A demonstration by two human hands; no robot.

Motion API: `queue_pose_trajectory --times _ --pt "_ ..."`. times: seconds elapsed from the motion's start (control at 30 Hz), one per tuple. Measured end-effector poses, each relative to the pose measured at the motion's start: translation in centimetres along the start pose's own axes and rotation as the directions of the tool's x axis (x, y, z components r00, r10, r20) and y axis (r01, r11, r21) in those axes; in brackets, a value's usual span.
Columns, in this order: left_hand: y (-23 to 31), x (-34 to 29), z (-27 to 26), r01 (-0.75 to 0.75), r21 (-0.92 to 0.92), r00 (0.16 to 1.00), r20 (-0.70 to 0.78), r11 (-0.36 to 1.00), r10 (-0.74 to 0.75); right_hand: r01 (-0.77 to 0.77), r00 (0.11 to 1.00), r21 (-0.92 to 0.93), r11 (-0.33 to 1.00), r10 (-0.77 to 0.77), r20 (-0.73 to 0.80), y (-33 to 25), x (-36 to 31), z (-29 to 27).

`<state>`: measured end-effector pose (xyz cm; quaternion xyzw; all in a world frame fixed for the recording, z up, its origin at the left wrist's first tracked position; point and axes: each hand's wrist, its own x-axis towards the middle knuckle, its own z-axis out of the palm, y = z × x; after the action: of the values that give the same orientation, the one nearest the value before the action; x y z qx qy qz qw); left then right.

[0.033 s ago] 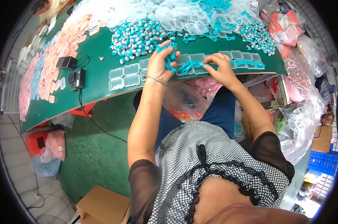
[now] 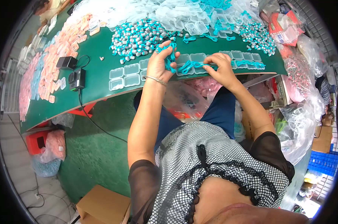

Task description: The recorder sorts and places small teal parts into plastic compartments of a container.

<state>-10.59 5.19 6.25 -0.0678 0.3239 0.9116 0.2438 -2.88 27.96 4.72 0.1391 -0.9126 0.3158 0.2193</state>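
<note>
Left hand: In the head view, a worker's left hand (image 2: 160,66) curls its fingers around a bundle of thin turquoise looped cords (image 2: 171,59), held above the desk's near edge.
Right hand: The right hand (image 2: 221,69) pinches, thumb against fingertips, the end of a second turquoise cord cluster (image 2: 189,67) lying over clear plastic lidless-looking compartments (image 2: 131,80).
Green desk: Behind the left hand, the green-topped desk (image 2: 96,72) carries a heap of turquoise-and-grey striped small pieces (image 2: 135,39).
Far side: Translucent plastic cases (image 2: 176,16) lie piled.
</note>
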Motion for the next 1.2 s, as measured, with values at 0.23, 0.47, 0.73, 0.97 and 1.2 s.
queue_pose_trajectory --times 0.23,0.47,0.73,0.97,1.2 --pt "0.4 -0.3 -0.8 -0.015 -0.007 0.999 0.029 1.0 0.015 0.089 0.996 -0.214 0.973 -0.085 0.028 -1.2 0.6 -0.3" --pt "0.8 -0.9 -0.7 -0.021 -0.018 0.999 0.049 1.0 0.022 0.17 0.972 -0.242 0.955 -0.123 0.2 -0.3 1.5 -0.2" --pt "1.2 -1.4 -1.2 -0.049 -0.021 0.998 0.047 0.999 0.05 0.373 0.905 -0.13 0.919 -0.329 0.269 -3.9 4.2 -0.1" --pt "1.8 -1.9 -2.1 -0.068 -0.021 0.997 0.032 0.997 0.068 0.511 0.844 -0.284 0.812 -0.409 0.347 -4.5 4.5 1.3" --pt "3.1 -2.5 -3.2 -0.099 -0.078 0.994 0.028 0.992 0.101 0.511 0.83 -0.229 0.829 -0.406 0.383 -4.9 5.7 0.2"
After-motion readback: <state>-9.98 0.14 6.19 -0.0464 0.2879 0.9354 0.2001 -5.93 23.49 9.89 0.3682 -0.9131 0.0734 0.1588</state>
